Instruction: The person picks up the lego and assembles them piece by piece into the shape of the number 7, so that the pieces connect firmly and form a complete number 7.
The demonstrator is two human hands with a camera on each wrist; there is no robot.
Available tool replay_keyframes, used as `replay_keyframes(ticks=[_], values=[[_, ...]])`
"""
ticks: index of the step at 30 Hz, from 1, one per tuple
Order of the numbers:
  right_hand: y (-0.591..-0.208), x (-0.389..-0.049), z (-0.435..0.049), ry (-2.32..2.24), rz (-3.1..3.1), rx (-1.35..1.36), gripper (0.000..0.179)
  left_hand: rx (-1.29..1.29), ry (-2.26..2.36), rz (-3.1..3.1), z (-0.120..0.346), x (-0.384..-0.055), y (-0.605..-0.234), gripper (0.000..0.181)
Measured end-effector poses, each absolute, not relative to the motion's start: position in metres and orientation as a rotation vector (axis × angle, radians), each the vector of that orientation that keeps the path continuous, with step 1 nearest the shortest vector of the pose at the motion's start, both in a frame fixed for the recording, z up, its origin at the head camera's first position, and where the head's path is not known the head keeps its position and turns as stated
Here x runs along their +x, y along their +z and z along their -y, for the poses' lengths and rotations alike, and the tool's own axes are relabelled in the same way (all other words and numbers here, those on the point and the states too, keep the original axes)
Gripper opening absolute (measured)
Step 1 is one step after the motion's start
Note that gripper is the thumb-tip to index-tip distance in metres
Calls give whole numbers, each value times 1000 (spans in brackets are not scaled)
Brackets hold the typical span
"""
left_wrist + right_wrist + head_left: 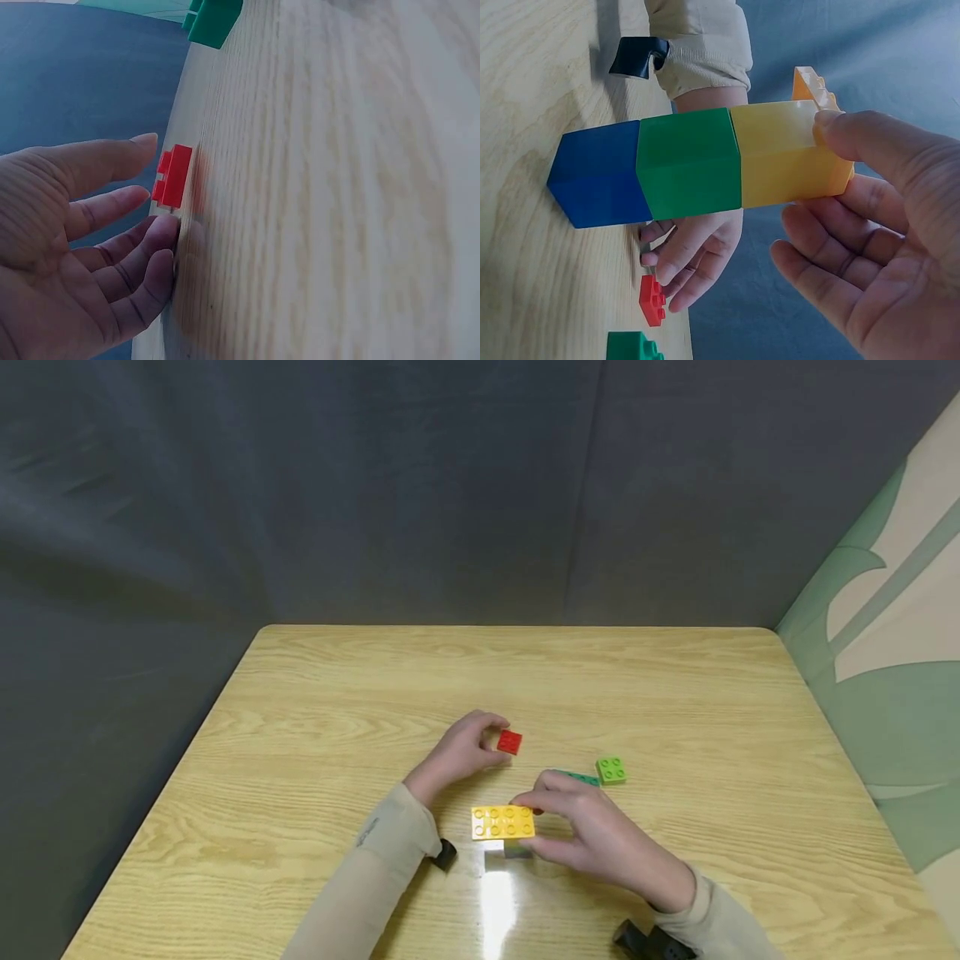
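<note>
A red toy brick with studs lies on the table between the thumb and fingers of my left hand. In the left wrist view, small gaps show between that red brick and the loosely bent fingers. My right hand pinches the yellow studded brick at its right end. The right wrist view shows this yellow brick on a column, with a green brick under it and a blue brick lowest. Whether the blue brick touches the table cannot be told.
A light green brick lies right of the red one. Beside it is a dark green brick, partly hidden by my right hand. The wooden table meets a dark curtain behind. Black wrist devices hang under both sleeves.
</note>
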State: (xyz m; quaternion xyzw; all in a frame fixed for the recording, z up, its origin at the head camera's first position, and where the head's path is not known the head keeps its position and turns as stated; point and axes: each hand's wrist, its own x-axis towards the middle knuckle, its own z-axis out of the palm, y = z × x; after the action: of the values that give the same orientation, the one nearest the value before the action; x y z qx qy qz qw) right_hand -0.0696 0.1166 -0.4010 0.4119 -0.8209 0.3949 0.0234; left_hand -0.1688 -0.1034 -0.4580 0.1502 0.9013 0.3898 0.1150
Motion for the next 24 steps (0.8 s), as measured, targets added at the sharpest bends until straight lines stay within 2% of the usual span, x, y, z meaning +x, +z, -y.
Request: replay_keyframes(ticks=[7, 24], values=[[-401, -70, -117, 1224, 2507, 1294, 34, 442, 1060, -2668, 98, -171, -456, 51], [-400, -69, -118, 1248, 2541, 1281, 35, 496, 933, -2759, 92, -176, -460, 36]])
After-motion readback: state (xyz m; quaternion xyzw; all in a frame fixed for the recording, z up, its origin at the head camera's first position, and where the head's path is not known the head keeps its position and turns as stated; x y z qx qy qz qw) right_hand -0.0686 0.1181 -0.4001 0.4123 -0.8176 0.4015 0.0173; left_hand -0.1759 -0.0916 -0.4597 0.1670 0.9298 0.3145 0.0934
